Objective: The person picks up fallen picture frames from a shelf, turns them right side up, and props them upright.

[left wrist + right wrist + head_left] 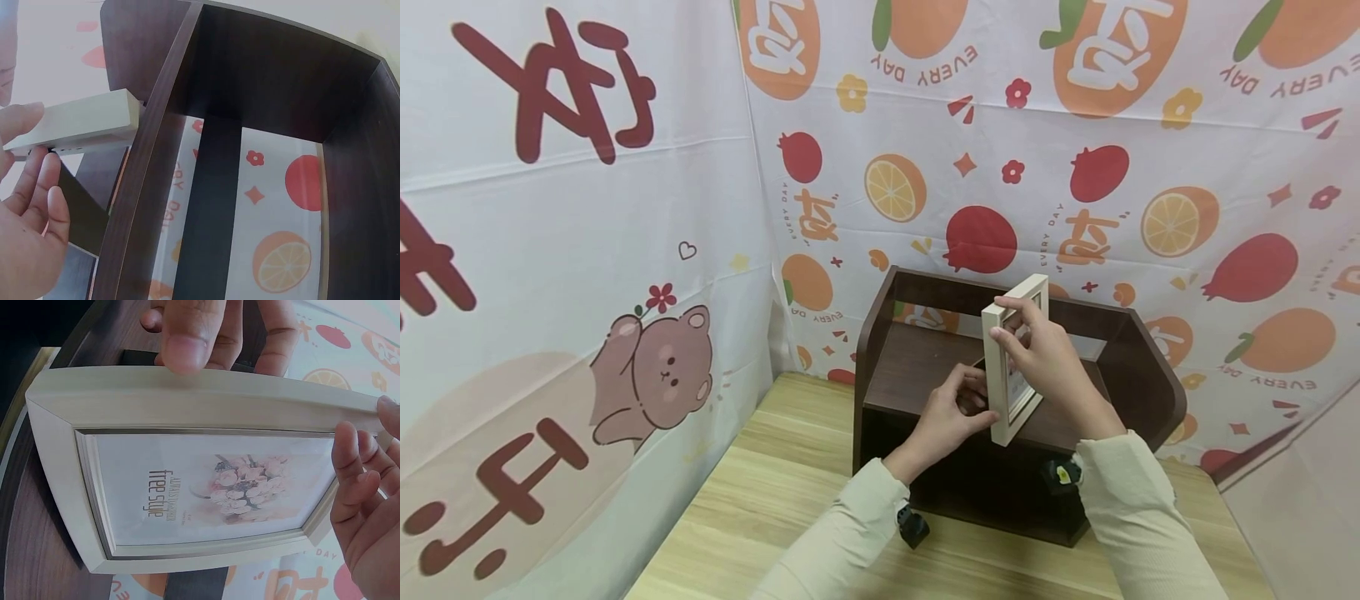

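A cream picture frame [1000, 379] stands on edge on the upper board of a dark brown desktop shelf [910, 358]. Behind its glass, the right wrist view shows a flower print [250, 487] with "free style" lettering. My left hand [951, 408] pinches the frame's lower near side, thumb on the outer edge and fingers curled behind, by a dark piece at its back [81, 200]. Up at the top corner, my right hand [1037, 346] grips the frame between thumb and fingers. Whether the frame's bottom touches the board cannot be told.
The shelf stands on a light wood table [737, 475] near the back corner. Its lower compartment [970, 475] is open toward me, with raised side panels [1150, 392] above. Fruit-patterned cloth [985, 183] hangs behind, and a bear-printed cloth [662, 367] hangs at left.
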A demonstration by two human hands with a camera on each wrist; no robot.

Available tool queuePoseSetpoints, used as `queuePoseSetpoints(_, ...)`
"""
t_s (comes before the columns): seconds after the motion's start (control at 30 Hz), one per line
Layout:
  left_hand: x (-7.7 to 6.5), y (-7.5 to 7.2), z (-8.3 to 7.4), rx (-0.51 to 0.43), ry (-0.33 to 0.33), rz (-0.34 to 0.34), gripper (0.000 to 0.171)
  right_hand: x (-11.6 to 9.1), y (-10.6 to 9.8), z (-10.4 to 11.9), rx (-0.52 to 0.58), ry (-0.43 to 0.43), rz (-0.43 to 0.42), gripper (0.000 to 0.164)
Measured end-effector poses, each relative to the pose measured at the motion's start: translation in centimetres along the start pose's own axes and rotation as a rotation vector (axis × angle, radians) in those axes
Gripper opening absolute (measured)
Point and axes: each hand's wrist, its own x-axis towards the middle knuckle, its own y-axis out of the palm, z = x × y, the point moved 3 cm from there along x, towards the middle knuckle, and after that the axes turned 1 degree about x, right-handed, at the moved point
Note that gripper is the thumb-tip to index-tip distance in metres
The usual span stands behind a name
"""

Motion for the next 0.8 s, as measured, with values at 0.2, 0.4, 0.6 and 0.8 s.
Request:
queuePoseSetpoints(0.2, 0.04, 0.53, -0.29, 0.01, 0.019, -0.047, 0.044, 0.0, -0.03, 0.03, -0.01, -0.005, -0.009, 0.043)
queuePoseSetpoints(0.4, 0.06, 0.91, -0.55, 0.058, 0.031, -0.104, 0.044, 0.09, -0.03, 0.11, -0.018, -0.009, -0.016, 0.043)
queuePoseSetpoints(0.6, 0.11, 0.88, -0.75, 0.058, 0.001, -0.126, 0.044, 0.25, 0.01, 0.09, -0.043, -0.004, -0.031, 0.045)
queuePoseSetpoints(0.8, 0.0, 0.71, -0.91, 0.068, -0.071, -0.139, 0.045, 0.48, 0.14, 0.08, -0.067, 0.002, -0.044, 0.045)
